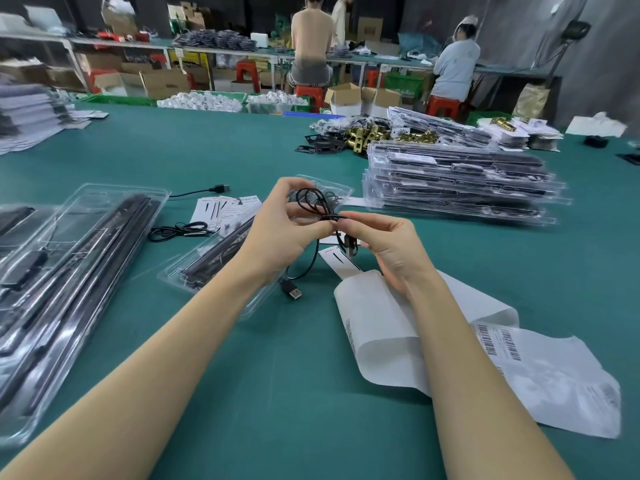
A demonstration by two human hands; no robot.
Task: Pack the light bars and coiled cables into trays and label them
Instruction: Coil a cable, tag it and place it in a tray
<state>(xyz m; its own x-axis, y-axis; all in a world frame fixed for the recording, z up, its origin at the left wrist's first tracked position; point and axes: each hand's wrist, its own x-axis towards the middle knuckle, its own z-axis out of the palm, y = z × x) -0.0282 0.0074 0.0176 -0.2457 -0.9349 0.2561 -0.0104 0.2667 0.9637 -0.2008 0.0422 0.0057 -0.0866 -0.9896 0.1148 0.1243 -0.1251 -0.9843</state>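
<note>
1. Black USB cable: thin, glossy, partly looped; held above the green table at centre. Its USB plug hangs at 6 o'clock.
2. Left hand: fingers curled, pinching the loops.
3. Right hand: thumb and forefinger pinching the bundle's waist.
4. Clear plastic tray: rigid blister, black light bar inside; beneath the hands, 8 o'clock.
5. Label sheet: white, curled, barcoded; 4 o'clock.
6. Packed trays: stacked, 2 o'clock.
</note>
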